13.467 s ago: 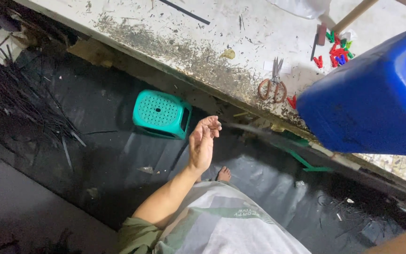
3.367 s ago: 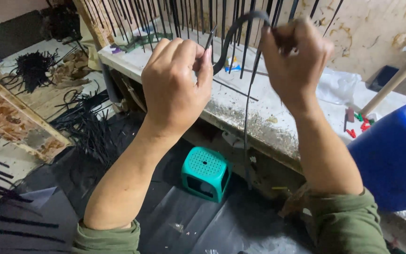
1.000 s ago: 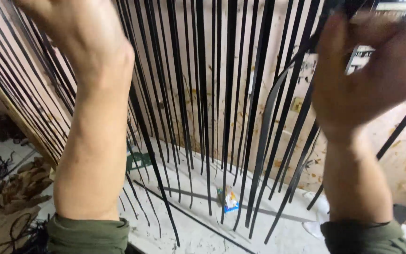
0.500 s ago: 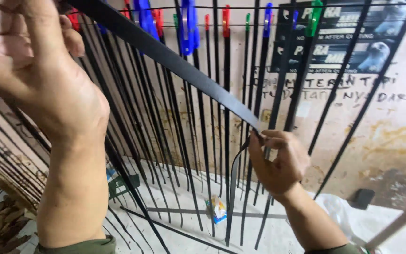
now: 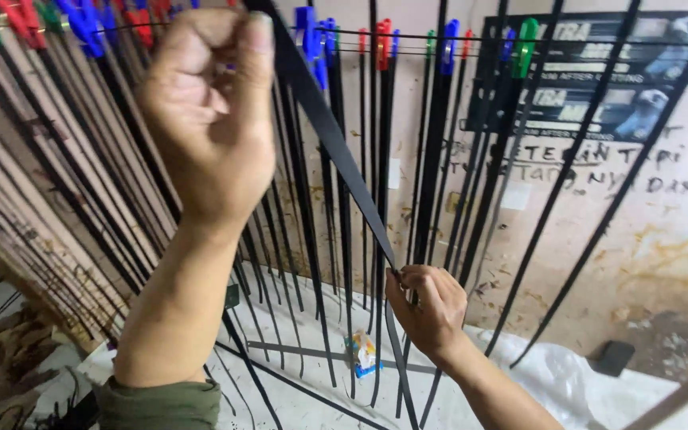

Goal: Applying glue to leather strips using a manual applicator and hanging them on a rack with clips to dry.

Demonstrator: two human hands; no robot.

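- Hanging at the far left, tan and black strips (image 5: 57, 191) are seen fanned out beneath red and blue clips (image 5: 81, 20).
- Raised high, the left hand (image 5: 209, 119) is closed in a fist, its grip clamped on the upper end of a black strap (image 5: 336, 151).
- The strap is stretched diagonally down to the right hand (image 5: 431, 310), where it is pinched between fingertips.
- A white counter (image 5: 296, 398) is seen below, and a dark poster (image 5: 599, 72) on the wall at right.
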